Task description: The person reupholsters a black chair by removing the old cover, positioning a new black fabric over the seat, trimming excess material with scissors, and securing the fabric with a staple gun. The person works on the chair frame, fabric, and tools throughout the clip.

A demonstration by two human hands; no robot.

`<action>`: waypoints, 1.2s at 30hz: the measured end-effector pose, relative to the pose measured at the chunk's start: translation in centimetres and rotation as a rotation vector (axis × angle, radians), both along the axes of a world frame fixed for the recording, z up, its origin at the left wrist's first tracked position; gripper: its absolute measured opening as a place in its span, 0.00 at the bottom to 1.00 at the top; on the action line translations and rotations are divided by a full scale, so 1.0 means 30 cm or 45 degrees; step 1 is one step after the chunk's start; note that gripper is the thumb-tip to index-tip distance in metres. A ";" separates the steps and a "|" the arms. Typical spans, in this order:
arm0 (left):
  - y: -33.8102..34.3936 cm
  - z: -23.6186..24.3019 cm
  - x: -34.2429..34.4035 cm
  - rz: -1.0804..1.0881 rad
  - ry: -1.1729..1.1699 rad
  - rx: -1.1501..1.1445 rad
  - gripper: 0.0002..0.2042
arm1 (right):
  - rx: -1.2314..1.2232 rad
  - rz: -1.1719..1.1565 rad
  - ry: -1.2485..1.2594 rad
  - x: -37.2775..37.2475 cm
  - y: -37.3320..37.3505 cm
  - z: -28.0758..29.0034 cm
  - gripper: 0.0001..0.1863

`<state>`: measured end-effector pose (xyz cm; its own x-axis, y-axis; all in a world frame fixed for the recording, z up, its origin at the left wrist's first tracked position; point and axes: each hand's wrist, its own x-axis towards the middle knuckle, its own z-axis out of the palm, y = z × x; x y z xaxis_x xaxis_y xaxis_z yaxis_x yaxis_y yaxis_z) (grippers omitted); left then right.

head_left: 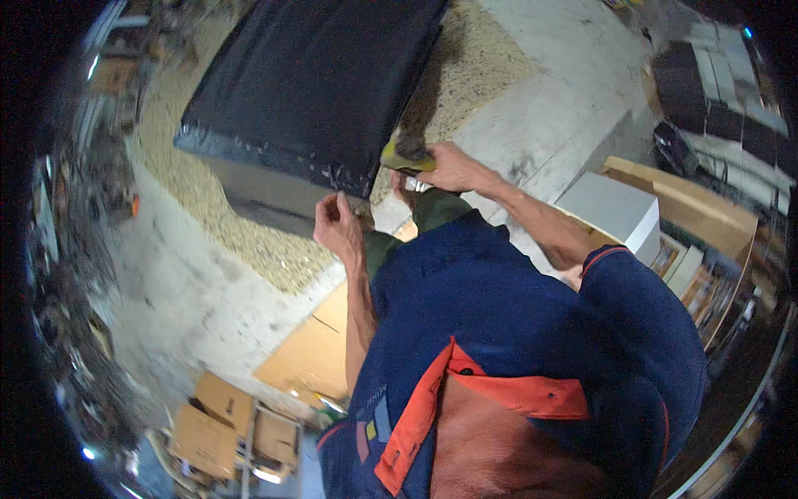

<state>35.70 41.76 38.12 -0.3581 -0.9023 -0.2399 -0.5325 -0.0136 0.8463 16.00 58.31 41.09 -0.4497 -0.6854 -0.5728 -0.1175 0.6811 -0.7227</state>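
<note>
Left hand (337,223) pinches black fabric (312,83) at the cushion's corner; right hand (445,166) clamps a yellow-black tool (407,154) just beside; the pinch slipping could loosen the fabric.

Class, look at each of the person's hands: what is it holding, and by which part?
The right hand grips a yellow-and-black tool from its rear end. The left hand pinches the lower edge of the black cover near its corner.

You see dim, bluish indoor light, strong fisheye bending and black corners, blur smearing the rim, and soft shadow beneath the black cushion (312,83).
</note>
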 end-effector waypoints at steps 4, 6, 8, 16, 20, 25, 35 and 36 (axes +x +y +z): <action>-0.055 0.019 -0.056 -0.405 0.172 -0.174 0.09 | 0.275 -0.256 0.269 -0.243 0.185 0.184 0.18; -0.066 0.009 -0.129 -0.696 0.213 -0.456 0.12 | 0.091 -0.572 0.611 -0.359 0.285 0.301 0.20; -0.060 -0.011 -0.222 -0.886 0.243 -0.412 0.16 | -0.010 -0.831 0.771 -0.484 0.394 0.437 0.21; -0.065 -0.183 -0.846 -1.436 0.071 -0.740 0.35 | -0.064 -0.686 0.629 -0.931 0.427 0.471 0.23; -0.030 -0.337 -1.190 -1.525 -0.071 -0.849 0.43 | 0.027 -0.474 0.398 -1.059 0.279 0.176 0.17; 0.053 -0.487 -1.361 -1.642 -0.252 -0.869 0.46 | 0.112 -0.352 0.347 -1.164 0.160 -0.106 0.20; 0.071 -0.530 -1.362 -1.632 -0.339 -0.920 0.34 | 0.271 -0.299 0.161 -1.235 0.036 -0.300 0.22; 0.070 -0.529 -1.367 -1.670 -0.407 -0.868 0.33 | 0.241 -0.319 0.155 -1.234 0.030 -0.321 0.22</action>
<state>-5.30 43.85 22.25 -0.9893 0.0382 -0.1409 -0.0128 0.9387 0.3444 -21.04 59.20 31.47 -0.6635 -0.4317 -0.6110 -0.0075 0.8205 -0.5716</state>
